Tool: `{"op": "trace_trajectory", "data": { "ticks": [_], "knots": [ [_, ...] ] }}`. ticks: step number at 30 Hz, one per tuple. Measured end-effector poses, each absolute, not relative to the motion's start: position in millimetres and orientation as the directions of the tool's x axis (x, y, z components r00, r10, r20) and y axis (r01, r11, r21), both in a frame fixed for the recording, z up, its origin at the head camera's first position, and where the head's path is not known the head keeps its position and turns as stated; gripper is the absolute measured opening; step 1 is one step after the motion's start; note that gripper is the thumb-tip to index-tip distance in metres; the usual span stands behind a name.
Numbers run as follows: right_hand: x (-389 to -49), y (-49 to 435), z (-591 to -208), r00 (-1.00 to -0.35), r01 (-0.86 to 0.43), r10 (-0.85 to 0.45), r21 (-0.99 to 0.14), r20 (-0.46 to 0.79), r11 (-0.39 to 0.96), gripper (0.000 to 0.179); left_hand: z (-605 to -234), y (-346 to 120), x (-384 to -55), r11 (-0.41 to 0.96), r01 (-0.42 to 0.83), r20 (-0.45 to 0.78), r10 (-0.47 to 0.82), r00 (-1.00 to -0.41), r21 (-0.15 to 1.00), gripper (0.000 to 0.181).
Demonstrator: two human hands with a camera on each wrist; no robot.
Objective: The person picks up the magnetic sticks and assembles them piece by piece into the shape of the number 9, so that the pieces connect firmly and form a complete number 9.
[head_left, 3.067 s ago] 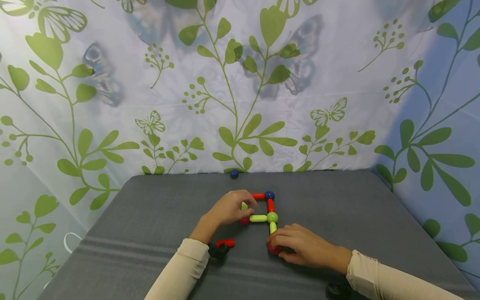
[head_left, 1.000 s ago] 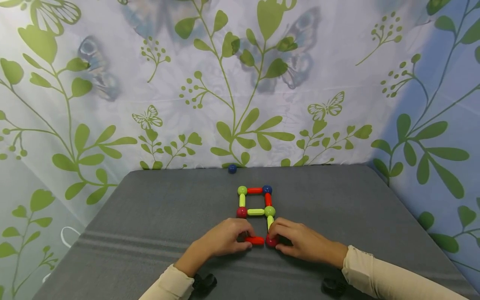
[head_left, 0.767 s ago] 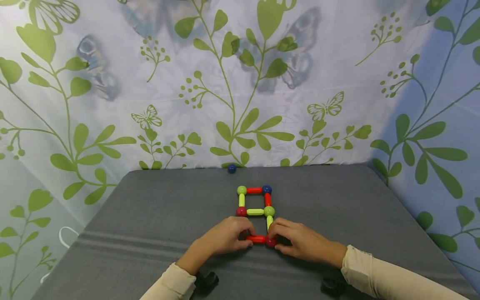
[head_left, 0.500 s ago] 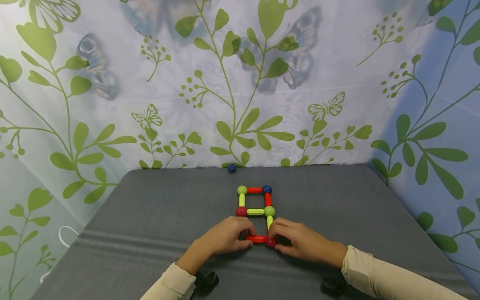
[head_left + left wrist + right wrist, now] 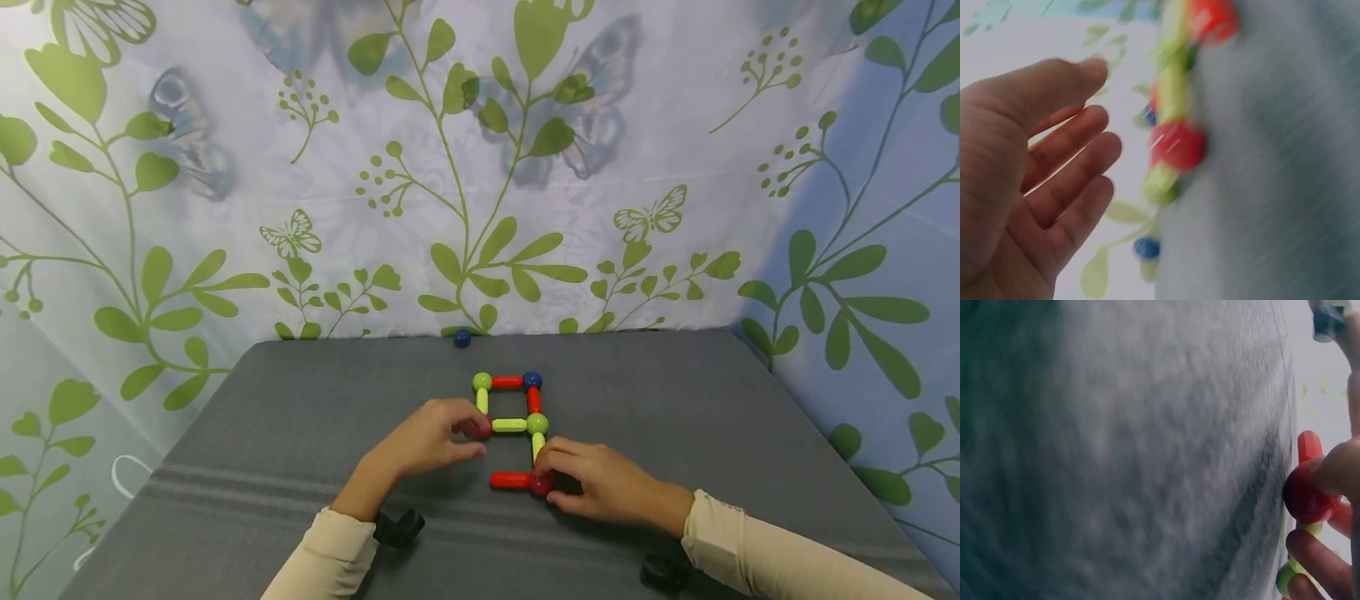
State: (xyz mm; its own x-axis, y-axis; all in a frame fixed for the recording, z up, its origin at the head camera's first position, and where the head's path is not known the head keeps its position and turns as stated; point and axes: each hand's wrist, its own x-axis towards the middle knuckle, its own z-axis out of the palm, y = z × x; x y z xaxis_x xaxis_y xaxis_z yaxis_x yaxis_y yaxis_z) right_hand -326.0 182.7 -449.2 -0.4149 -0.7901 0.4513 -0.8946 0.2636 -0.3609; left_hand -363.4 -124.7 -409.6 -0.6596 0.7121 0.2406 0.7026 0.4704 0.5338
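On the grey table lies a small frame of coloured rods and balls. Four corners form a square: a green ball [image 5: 482, 382], a blue ball [image 5: 532, 380], another green ball [image 5: 537, 424] and a red ball [image 5: 484, 427]. My left hand [image 5: 423, 437] is beside that red corner ball, fingers loosely spread and nothing held; in the left wrist view the ball [image 5: 1177, 146] stands apart from the fingers. My right hand [image 5: 603, 485] pinches a second red ball [image 5: 1311, 494] at the lower end of a yellow-green rod [image 5: 538, 446]. From this ball a red rod [image 5: 510, 480] extends left.
A loose blue ball [image 5: 462, 337] sits at the table's back edge, against the patterned curtain [image 5: 480, 167]. Black devices [image 5: 400, 527] show under both wrists. Left of the grey table [image 5: 337, 400] a white cord [image 5: 123, 475] loops down.
My left hand brought the red rod to the right-hand red ball, where it now joins. It then let go and moved up and left to the square's red corner. My right hand stayed on its ball.
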Motion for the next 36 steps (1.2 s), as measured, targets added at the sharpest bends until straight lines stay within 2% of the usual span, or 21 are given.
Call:
{"op": "trace_trajectory", "data": {
  "ticks": [5, 14, 22, 29, 36],
  "knots": [
    [-327, 181, -446, -0.427, -0.902, -0.768, -0.287, 0.477, 0.322, 0.03, -393, -150, -401, 0.537, 0.643, 0.333, 0.565, -0.755, 0.546, 0.019],
    [-330, 176, -447, -0.421, -0.906, -0.773, -0.258, 0.474, 0.335, 0.027, -399, -157, -477, 0.591, 0.516, 0.303, 0.427, -0.852, 0.62, 0.028],
    [-324, 176, -450, -0.415, -0.906, -0.783, -0.295, 0.464, 0.305, 0.029, -424, -148, -516, 0.581, 0.55, 0.366, 0.412, -0.834, 0.6, 0.034],
    [-323, 177, -451, -0.419, -0.893, -0.778, -0.368, 0.469, 0.259, 0.031, -441, -144, -534, 0.607, 0.575, 0.378, 0.434, -0.818, 0.549, 0.036],
    [-325, 177, -454, -0.448, -0.869, -0.77, -0.423, 0.454, 0.256, 0.032, -449, -140, -544, 0.628, 0.541, 0.352, 0.411, -0.841, 0.559, 0.034]
  ]
}}
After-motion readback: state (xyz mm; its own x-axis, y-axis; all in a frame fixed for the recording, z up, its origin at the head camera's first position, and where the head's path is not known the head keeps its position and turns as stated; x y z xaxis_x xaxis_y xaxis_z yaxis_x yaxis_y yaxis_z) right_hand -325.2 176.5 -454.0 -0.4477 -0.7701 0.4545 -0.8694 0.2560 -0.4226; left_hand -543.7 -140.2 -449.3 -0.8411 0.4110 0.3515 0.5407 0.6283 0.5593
